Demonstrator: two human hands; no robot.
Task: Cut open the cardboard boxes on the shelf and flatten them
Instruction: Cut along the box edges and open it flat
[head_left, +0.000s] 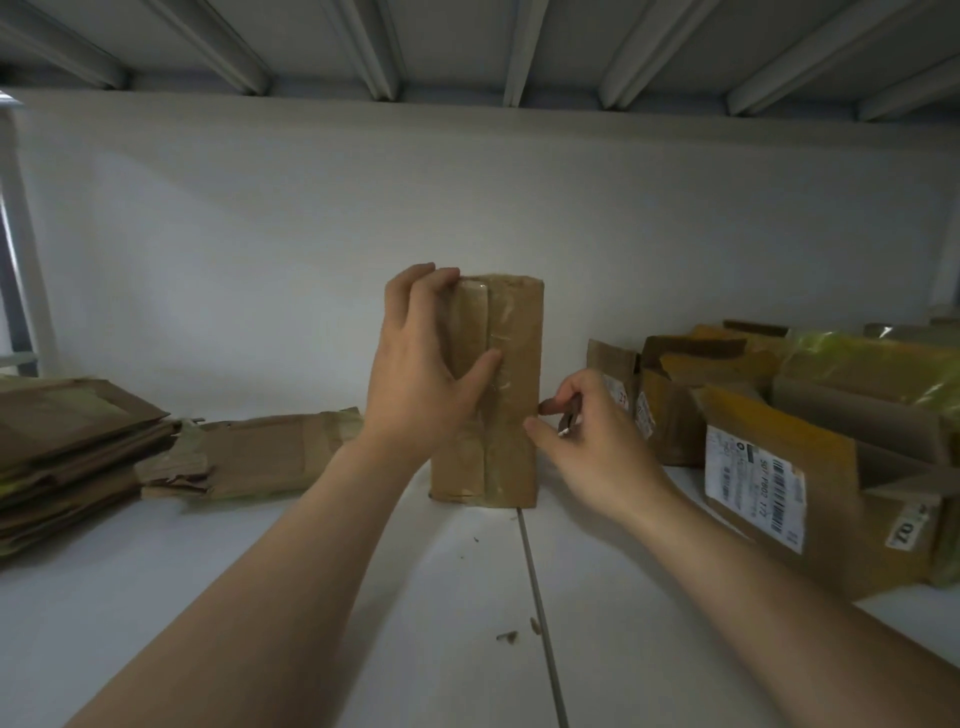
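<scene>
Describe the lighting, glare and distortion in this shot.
Head view: dim, darker at the corners; the wide lens bows the grey metal beams; clear tape on the upright brown cardboard box glints; the small metal tool in the right hand is blurred.

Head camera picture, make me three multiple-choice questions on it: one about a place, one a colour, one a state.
1. Where is the flattened stack, relative to the upright box? A) left B) right C) on top
2. What colour is the nearest label? A) green B) white C) pink
3. The upright box is: A) flattened B) open-flapped C) taped shut
Answers: A, it lies at the shelf's left end; B, white paper with a black barcode; C, tape runs down its closed seam under the left hand.
</scene>
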